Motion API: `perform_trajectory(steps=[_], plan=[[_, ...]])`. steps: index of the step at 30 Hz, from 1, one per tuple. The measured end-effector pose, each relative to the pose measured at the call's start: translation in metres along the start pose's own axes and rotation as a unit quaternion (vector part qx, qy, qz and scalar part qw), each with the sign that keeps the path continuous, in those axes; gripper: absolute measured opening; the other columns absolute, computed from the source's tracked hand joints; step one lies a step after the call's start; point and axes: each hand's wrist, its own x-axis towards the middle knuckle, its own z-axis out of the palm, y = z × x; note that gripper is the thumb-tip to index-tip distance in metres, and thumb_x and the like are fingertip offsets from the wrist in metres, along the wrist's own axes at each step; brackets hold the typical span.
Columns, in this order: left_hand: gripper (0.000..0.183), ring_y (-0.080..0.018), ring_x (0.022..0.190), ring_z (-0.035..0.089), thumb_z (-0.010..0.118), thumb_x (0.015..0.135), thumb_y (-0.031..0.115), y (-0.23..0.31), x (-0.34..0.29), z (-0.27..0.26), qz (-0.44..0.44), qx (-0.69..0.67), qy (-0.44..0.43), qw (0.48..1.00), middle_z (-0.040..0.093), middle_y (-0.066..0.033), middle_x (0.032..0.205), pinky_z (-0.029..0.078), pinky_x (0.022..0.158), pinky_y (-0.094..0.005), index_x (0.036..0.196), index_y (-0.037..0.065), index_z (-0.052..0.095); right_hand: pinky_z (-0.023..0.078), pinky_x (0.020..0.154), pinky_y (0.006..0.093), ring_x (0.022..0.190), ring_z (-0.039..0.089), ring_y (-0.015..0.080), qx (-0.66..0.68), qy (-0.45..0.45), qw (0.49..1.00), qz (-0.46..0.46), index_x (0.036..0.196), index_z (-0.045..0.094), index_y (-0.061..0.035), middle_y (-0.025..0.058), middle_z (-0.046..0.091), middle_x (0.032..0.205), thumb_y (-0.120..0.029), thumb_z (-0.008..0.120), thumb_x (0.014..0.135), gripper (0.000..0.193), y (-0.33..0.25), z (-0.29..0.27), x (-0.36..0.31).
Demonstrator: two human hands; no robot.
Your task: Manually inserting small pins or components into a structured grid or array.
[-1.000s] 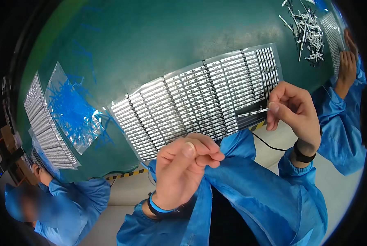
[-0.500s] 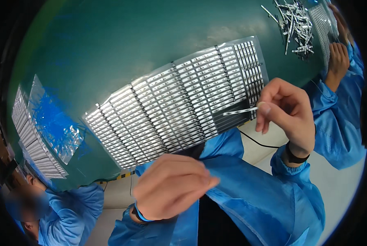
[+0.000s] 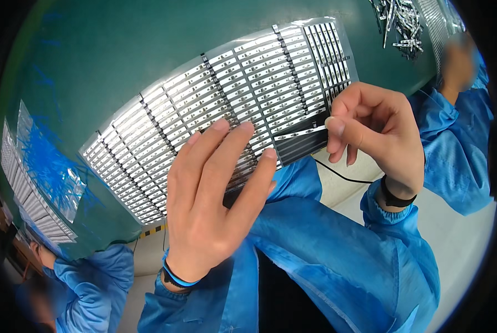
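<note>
The left hand (image 3: 209, 208) spreads its fingers over the near edge of the strip-covered sheet (image 3: 295, 149), while the right hand (image 3: 379, 127) has thumb and forefinger clamped on the right end of a slim white strip (image 3: 299, 134) near the sheet's near right corner. It looks light, thin and perhaps bendable, so an end or its long edges seem the safest hold. A loose pile of strips (image 3: 405, 26) lies toward the far right of the green bench (image 3: 121, 53).
</note>
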Motion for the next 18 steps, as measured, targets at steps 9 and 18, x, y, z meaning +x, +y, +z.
perform_trajectory(steps=[9, 18], plan=[[0.049, -0.0399, 0.124, 0.059, 0.084, 0.069, 0.013, -0.002, 0.0, 0.003, 0.001, 0.002, 0.007, 1.0, 0.064, -0.0184, 0.134, 0.047, 0.104, -0.0471, 0.118, 0.011, 0.078, 0.049, 0.048, 0.0183, 0.061, 0.07, 0.011, -0.018, 0.011, 0.999, -0.028, 0.095, 0.064, 0.0028, 0.0075, 0.072, 0.074, -0.008, 0.069, 0.098, 0.012, 0.004, 0.001, 0.004], [0.056, -0.0378, 0.125, 0.057, 0.084, 0.071, 0.016, 0.006, -0.001, 0.003, -0.016, 0.017, -0.017, 1.0, 0.061, -0.0153, 0.136, 0.044, 0.105, -0.0464, 0.126, 0.015, 0.077, 0.048, 0.048, 0.0178, 0.062, 0.07, 0.0098, -0.038, 0.053, 0.998, -0.013, 0.096, 0.065, 0.0025, 0.0063, 0.072, 0.075, -0.009, 0.069, 0.098, 0.012, 0.002, 0.01, -0.006]])
